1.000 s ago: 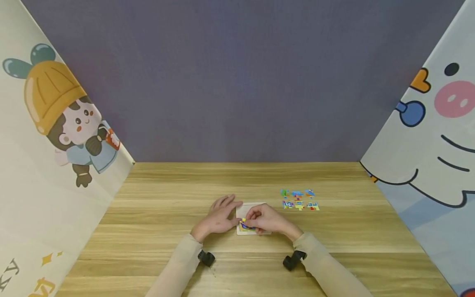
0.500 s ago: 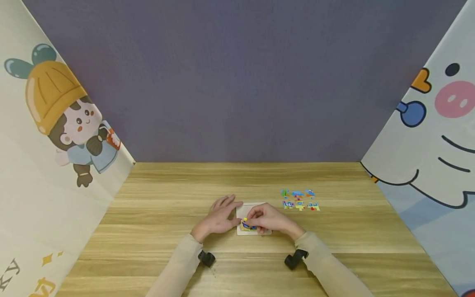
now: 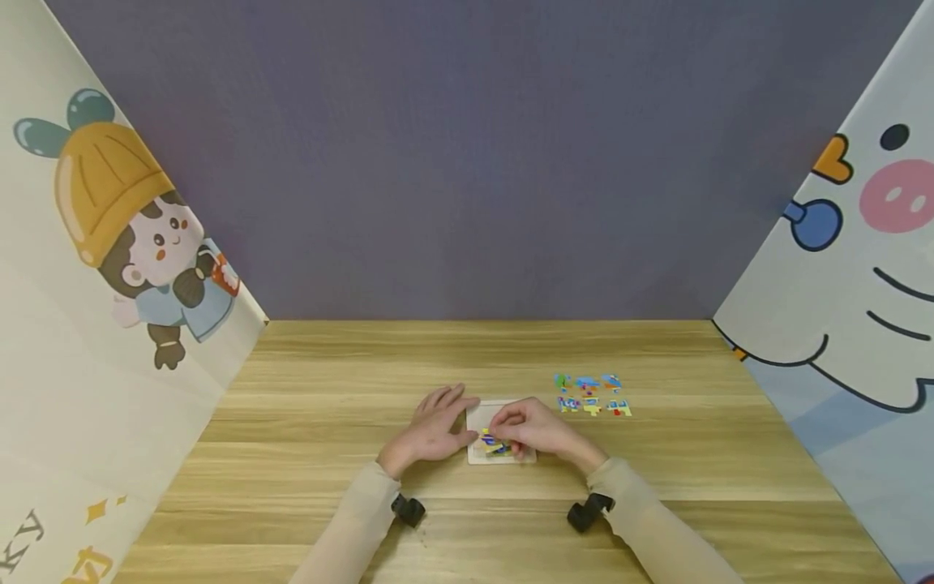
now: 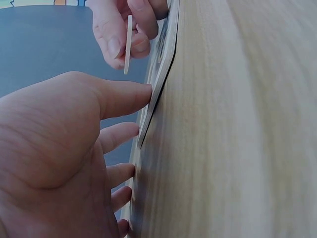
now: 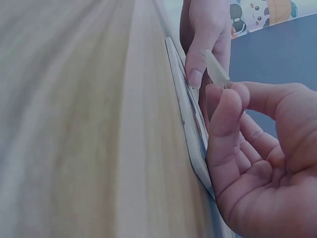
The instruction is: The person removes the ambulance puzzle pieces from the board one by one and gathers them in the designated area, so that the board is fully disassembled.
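Dark grey-purple backing (image 3: 467,162) rises behind a wood-grain desk (image 3: 481,527), with cartoon-printed panels (image 3: 893,341) closing in on either side. At the centre, the right hand (image 3: 536,426) pinches a thin jigsaw piece (image 4: 128,47) between thumb and fingertips. Seen edge-on from the left wrist, the piece is lifted clear, nearly level with the surface below and a little tilted. Directly beneath is a pale, shallow puzzle tray (image 3: 479,414); some blue, yellow and greenish print shows by the fingers, though how much belongs to the held piece and how much lies in the tray is hard to tell.

Facing it, the left hand (image 3: 429,431) has its fingers spread and grasps nothing; its thumb touches the tray's left edge, the index finger reaches the far-left corner, and the others rest on the desk. It seems to be steadying the tray.

Farther out, to the right and beyond the tray, six loose puzzle pieces (image 3: 587,382) lie in two rows of three.

My reading is that a piece is being fitted into the near part of the tray, with most of the puzzle to go. Next, it calls for turning the piece until its outline matches, lowering it flat and pressing it home, the left hand keeping the tray from sliding.
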The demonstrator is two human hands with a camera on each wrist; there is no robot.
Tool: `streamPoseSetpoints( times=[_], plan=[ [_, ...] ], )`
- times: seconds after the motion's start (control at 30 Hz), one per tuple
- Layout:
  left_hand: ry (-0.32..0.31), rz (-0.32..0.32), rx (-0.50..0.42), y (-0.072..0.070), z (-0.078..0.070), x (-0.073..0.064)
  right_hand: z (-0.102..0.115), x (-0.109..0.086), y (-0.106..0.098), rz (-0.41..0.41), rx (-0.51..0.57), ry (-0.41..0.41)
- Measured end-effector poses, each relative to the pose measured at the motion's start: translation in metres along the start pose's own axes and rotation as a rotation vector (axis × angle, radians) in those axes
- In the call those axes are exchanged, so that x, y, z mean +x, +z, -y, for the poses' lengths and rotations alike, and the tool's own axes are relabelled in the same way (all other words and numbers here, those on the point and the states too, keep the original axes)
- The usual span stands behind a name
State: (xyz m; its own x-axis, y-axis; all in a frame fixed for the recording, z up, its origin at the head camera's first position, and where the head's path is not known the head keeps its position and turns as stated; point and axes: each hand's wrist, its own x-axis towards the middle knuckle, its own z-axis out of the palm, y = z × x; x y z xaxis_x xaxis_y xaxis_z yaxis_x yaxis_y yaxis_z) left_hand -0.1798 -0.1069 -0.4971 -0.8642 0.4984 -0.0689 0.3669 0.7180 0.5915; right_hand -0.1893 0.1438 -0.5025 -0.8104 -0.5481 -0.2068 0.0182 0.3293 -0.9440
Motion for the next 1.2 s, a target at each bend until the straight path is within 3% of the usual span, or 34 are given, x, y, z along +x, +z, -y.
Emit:
streamPoseSetpoints(
  times=[0.5, 0.8, 1.2],
  plan=[
    [-0.024, 0.008, 0.004, -0.003, -0.002, -0.001, -0.007, -0.013, -0.015, -0.027, 0.049, 0.001],
    [-0.019, 0.009, -0.001, -0.003, -0.002, -0.002, -0.012, -0.025, -0.026, -0.027, 0.033, 0.02],
    [-0.011, 0.015, 0.001, -0.001, -0.001, -0.001, -0.021, -0.043, -0.047, -0.09, -0.004, 0.031]
  ],
)
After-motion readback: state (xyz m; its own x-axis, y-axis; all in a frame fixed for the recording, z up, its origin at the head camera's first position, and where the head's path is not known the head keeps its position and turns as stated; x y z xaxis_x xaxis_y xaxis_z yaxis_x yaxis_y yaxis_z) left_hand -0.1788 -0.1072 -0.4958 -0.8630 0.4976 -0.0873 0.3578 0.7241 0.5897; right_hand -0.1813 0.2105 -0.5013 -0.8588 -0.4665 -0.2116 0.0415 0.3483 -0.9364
